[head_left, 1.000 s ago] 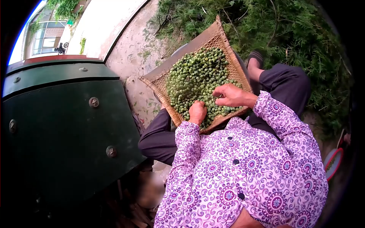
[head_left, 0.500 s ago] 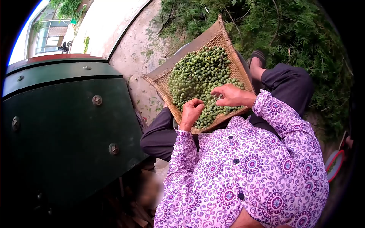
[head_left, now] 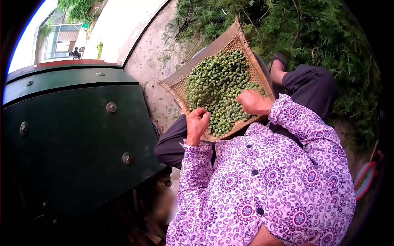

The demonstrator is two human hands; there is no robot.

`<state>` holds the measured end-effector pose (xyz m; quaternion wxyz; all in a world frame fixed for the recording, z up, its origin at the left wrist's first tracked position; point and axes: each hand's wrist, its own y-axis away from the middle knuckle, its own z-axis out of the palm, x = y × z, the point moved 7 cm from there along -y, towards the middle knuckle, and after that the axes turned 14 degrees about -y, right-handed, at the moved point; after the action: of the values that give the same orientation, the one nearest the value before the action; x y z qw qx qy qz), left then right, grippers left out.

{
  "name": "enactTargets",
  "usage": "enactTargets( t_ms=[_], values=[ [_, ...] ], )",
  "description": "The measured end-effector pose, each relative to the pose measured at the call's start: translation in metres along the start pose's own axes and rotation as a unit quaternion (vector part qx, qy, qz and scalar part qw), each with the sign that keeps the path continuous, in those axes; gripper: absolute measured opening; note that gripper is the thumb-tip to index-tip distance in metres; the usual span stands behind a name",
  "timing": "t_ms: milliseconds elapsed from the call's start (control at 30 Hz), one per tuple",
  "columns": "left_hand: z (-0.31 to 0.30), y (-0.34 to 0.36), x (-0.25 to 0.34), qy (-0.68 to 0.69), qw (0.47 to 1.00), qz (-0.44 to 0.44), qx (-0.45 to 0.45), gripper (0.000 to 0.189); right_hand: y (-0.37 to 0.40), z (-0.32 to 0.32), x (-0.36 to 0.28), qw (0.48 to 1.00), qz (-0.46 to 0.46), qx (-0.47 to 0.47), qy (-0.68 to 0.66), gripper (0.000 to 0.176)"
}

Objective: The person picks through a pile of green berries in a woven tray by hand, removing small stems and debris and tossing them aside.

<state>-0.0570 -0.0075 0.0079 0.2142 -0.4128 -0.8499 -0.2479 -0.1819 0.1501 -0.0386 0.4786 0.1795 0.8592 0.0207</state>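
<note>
at the far left, a dark green panel is standing beside the person, round studs dotting its face. above it, a building window is showing in bright light, and to the right of the panel a strip of pale ground is running upward. next, the left knee, in dark trousers, is bending outward near the panel.

the left hand is hovering over the near left edge of the tray, its thumb and forefinger pressing together; whether it is pinching anything between them, i cannot tell. the woven tray is lying between the person's legs, just in front of the shirt, and small green berries are filling most of it, heaping toward its middle. to the right, the right hand is curling closed over the right side of the berries, its fingertips hiding, so i cannot tell whether it is gripping any. the patterned shirt is covering both arms.

past the tray, a foot in a dark slipper is resting near leafy branches, which are spreading across the upper right. at the far right, a red-rimmed object is leaning.
</note>
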Motion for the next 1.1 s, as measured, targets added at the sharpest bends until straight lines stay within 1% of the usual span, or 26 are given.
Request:
enactTargets(
  t_ms=[33, 67, 100, 133, 200, 233, 267, 333, 400, 433, 467, 533, 567, 700, 733, 767, 800, 833, 867, 933, 967, 1000, 1067, 1100],
  values=[
    [-0.011, 0.001, -0.007, -0.123, 0.992, 0.014, 0.020, 0.009, 0.005, -0.006, -0.009, 0.999, -0.037, 0.017, 0.010, 0.009],
    [-0.019, 0.002, -0.013, -0.243, 0.969, 0.027, 0.040, 0.010, 0.005, -0.007, -0.011, 0.999, -0.039, 0.017, 0.009, 0.009],
    [-0.014, 0.002, -0.039, -0.216, 0.976, -0.016, 0.014, 0.012, 0.004, -0.006, -0.012, 1.000, -0.024, 0.009, -0.006, 0.010],
    [-0.009, 0.003, -0.045, -0.217, 0.976, -0.016, 0.014, 0.012, 0.003, -0.005, -0.012, 1.000, -0.009, 0.001, -0.023, 0.010],
    [0.023, 0.008, -0.050, -0.213, 0.974, 0.011, -0.083, 0.010, 0.002, -0.002, -0.012, 1.000, 0.000, -0.009, -0.011, 0.010],
    [0.041, 0.012, -0.047, -0.182, 0.976, 0.030, -0.116, 0.008, 0.001, 0.000, -0.012, 1.000, 0.009, -0.021, 0.004, 0.010],
    [0.060, 0.012, -0.049, -0.196, 0.969, 0.079, -0.126, 0.014, 0.002, -0.001, -0.012, 1.000, 0.010, -0.021, 0.004, 0.010],
    [0.088, 0.015, -0.049, -0.218, 0.962, 0.097, -0.131, 0.017, 0.006, -0.006, -0.018, 1.000, -0.025, 0.003, -0.011, 0.010],
    [0.102, 0.017, -0.046, -0.251, 0.949, 0.132, -0.139, 0.020, 0.007, -0.005, -0.015, 1.000, -0.027, 0.002, -0.014, 0.011],
    [0.106, 0.016, -0.043, -0.290, 0.936, 0.160, -0.119, 0.013, 0.005, -0.003, -0.012, 0.999, -0.032, 0.003, -0.020, 0.011],
    [0.108, 0.017, -0.044, -0.288, 0.937, 0.159, -0.120, 0.013, 0.005, -0.001, -0.009, 0.999, -0.031, 0.001, -0.019, 0.011],
    [0.110, 0.019, -0.038, -0.350, 0.905, 0.225, -0.093, 0.006, 0.004, -0.001, -0.012, 0.997, -0.070, 0.026, -0.035, 0.010],
    [0.110, 0.020, -0.036, -0.356, 0.900, 0.239, -0.082, 0.006, 0.003, 0.000, -0.012, 0.997, -0.070, 0.026, -0.036, 0.010],
    [0.113, 0.017, -0.050, -0.330, 0.912, 0.230, -0.081, 0.004, 0.003, -0.001, -0.013, 0.998, -0.040, 0.004, -0.046, 0.013],
    [0.105, 0.014, -0.053, -0.208, 0.955, 0.202, -0.064, 0.005, 0.003, -0.002, -0.012, 0.998, -0.023, -0.009, -0.060, 0.015],
    [0.097, 0.011, -0.059, -0.082, 0.981, 0.170, -0.047, 0.007, 0.002, -0.001, -0.010, 0.998, -0.023, -0.009, -0.060, 0.015],
    [0.090, 0.010, -0.053, -0.082, 0.981, 0.170, -0.047, 0.007, -0.001, 0.002, -0.008, 0.997, -0.033, -0.019, -0.062, 0.024],
    [0.086, 0.008, -0.054, 0.064, 0.990, 0.051, -0.111, 0.007, -0.001, 0.005, -0.009, 0.997, -0.043, -0.030, -0.065, 0.034],
    [0.087, 0.011, -0.050, 0.207, 0.961, -0.072, -0.171, 0.009, -0.001, 0.006, -0.011, 0.996, -0.045, -0.031, -0.065, 0.034],
    [0.076, 0.013, -0.018, 0.269, 0.942, -0.061, -0.192, 0.005, 0.002, 0.003, -0.029, 0.973, -0.110, 0.000, -0.204, 0.051],
    [0.072, 0.013, -0.002, 0.299, 0.934, -0.043, -0.194, 0.005, 0.001, 0.009, -0.030, 0.964, -0.101, -0.020, -0.244, 0.050],
    [0.068, 0.013, 0.012, 0.328, 0.924, -0.024, -0.197, 0.005, 0.001, 0.006, -0.038, 0.964, -0.103, -0.020, -0.244, 0.050],
    [0.065, 0.011, 0.023, 0.328, 0.923, -0.018, -0.200, 0.005, 0.002, 0.003, -0.041, 0.951, -0.027, -0.040, -0.307, 0.035],
    [0.064, 0.011, 0.028, 0.328, 0.922, -0.011, -0.204, 0.005, 0.003, 0.004, -0.038, 0.921, -0.011, -0.023, -0.388, 0.026]
  ],
)
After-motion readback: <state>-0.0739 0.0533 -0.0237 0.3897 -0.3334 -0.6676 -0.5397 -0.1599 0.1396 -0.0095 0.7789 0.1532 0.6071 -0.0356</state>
